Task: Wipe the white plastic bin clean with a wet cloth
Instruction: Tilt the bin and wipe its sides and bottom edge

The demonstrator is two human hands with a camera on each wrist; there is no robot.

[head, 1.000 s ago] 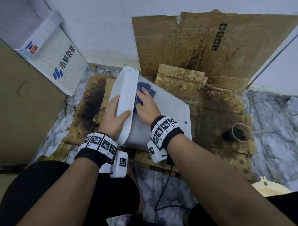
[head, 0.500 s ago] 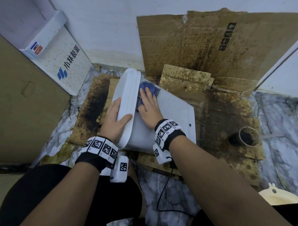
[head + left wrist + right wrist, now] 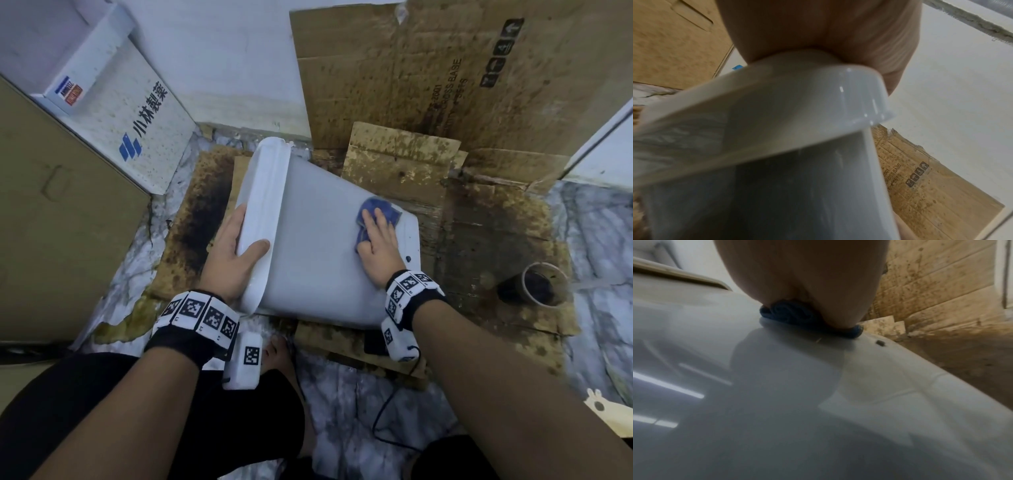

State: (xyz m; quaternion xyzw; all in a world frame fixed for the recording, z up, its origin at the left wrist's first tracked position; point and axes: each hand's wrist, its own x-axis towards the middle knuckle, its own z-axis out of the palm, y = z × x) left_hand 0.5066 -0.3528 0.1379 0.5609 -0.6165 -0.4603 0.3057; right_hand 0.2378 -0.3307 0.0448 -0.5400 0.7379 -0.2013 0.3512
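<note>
cloth: mostly covered by right hand | left hand: fingers hidden behind bin rim | bin opening: faces away, unseen | wrist views: blurred

Both forearms bare, no sleeves. Each wrist carries a black fabric wristband ringed with white square tiles printed with black-and-white coded markers. A white boxy camera module hangs under the left wrist, one marker on it; another white module under the right, trailing a thin black cable. Black clothing over the legs.
</note>
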